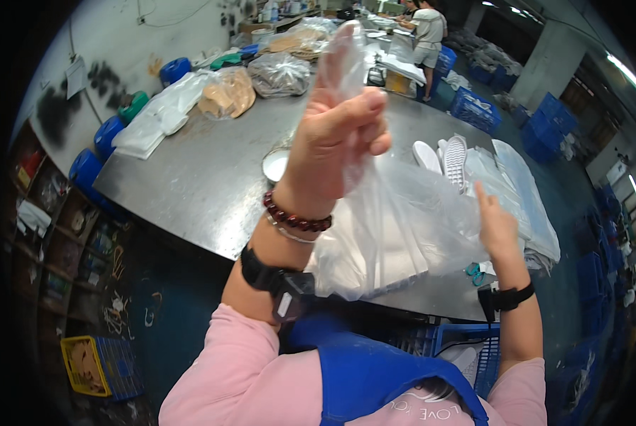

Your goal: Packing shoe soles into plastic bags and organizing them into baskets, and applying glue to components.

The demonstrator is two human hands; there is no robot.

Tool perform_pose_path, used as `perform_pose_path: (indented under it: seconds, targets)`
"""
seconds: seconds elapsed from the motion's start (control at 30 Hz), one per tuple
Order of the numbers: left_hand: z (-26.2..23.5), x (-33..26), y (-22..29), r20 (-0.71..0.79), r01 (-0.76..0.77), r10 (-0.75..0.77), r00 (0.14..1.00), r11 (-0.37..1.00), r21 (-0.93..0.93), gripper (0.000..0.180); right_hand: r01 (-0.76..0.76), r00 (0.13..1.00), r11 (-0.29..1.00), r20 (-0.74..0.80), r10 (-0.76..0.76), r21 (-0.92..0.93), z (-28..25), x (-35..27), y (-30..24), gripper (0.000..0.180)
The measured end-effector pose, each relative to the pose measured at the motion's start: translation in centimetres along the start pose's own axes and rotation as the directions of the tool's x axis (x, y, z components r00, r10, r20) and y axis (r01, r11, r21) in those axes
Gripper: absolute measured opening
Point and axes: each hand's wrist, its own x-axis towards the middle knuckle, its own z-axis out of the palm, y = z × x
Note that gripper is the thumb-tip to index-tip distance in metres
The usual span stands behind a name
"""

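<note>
While your left hand [335, 135] is raised high in front of you, its fingers are closed in a pinch around the top edge of a clear plastic bag [396, 227], thumb pressed against the fingertips with the film caught between them. The back of that hand faces you, the wrist is bent upward, and a dark red bead bracelet [296, 216] with a black wrist strap [272, 277] below it sits on your forearm, which rises steeply from the lower edge. Your right hand [495, 224] is lower and off to the right, fingers loosely spread and mostly open; the palm and fingers lie against the bag's right side, though whether they actually grip the film you cannot tell from here. That forearm comes up nearly vertical, with a black band [509, 297] at the wrist. The bag hangs stretched between your two hands, above the near edge of the grey metal table [204, 170]. Just behind the bag, white shoe soles [454, 157] lie on the table beside a stack of clear bags [524, 192]. A blue crate [467, 341] stands below the table edge, near your right elbow.
</note>
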Motion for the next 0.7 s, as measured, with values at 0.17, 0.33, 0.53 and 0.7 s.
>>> perform_pose_path:
  seconds: [0.17, 0.33, 0.53, 0.7]
  targets:
    - [-1.1, 1.9, -2.3, -0.014, 0.066, -0.066, 0.998, 0.998, 0.023, 0.061, 0.178, 0.707, 0.486, -0.454, 0.542, 0.856, -10.2, -1.0, 6.8, 0.015]
    - [3.7, -0.1, -11.5, 0.574, -0.423, -0.086, 0.814, 0.589, 0.689, 0.072, 0.759, 0.547, 0.555, -0.797, -0.257, 0.342, -15.8, -2.2, -4.3, 0.027]
    - [4.1, 2.1, -10.5, 0.150, 0.668, -0.730, 0.667, 0.674, 0.316, 0.035, 0.329, 0.933, 0.462, -0.359, -0.024, 0.823, -11.7, -1.1, -0.1, 0.022]
    - [1.0, 2.4, -11.3, 0.108, 0.766, -0.798, 0.593, 0.600, 0.231, 0.022, 0.443, 0.894, 0.205, -0.413, -0.177, 0.872, -9.4, -4.2, -2.4, 0.015]
